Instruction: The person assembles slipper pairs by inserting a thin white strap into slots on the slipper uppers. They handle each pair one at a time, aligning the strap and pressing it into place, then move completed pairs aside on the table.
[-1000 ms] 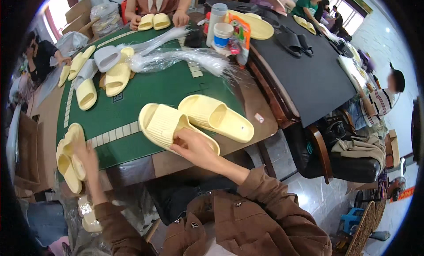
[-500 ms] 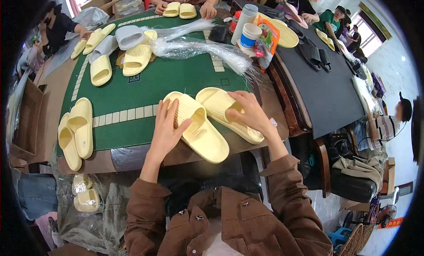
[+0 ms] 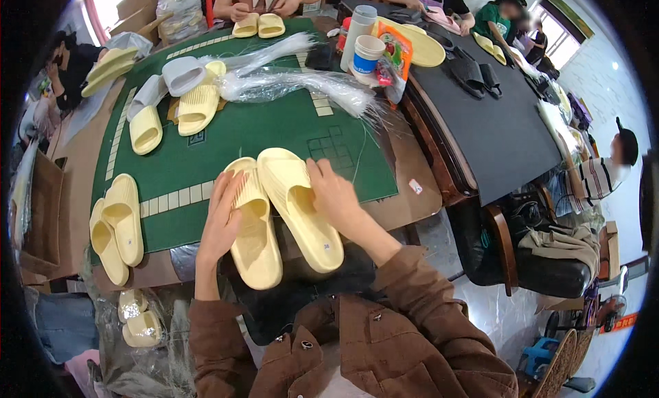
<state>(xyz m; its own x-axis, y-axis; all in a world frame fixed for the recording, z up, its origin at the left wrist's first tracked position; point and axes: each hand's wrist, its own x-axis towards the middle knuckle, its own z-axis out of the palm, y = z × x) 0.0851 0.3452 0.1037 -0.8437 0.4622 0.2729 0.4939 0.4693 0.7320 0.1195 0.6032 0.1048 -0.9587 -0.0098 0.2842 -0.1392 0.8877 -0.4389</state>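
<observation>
Two pale yellow slide slippers lie side by side at the table's near edge, toes pointing away, heels jutting past the edge. My left hand (image 3: 221, 219) is closed on the outer side of the left slipper (image 3: 257, 257), its fingers along the ribbed strap. My right hand (image 3: 336, 197) holds the right slipper (image 3: 317, 250) by the outer side of its strap; some of its fingertips are hidden. A small sticker shows on the right slipper's heel. Farther left, another yellow pair (image 3: 123, 219) rests overlapped on the table.
On the green tabletop (image 3: 254, 134) are grey slippers (image 3: 184, 75), more yellow ones (image 3: 199, 108) and a bundle of clear plastic strands (image 3: 302, 86). A tumbler (image 3: 358, 38) and white-blue tub (image 3: 367, 58) stand at the far right. Co-workers sit around; a black table (image 3: 494, 137) adjoins.
Both slippers have shifted left and nearer to me; the right one has swung round to lie alongside the left. My hands moved with them. At far left, yellow slippers have been raised.
</observation>
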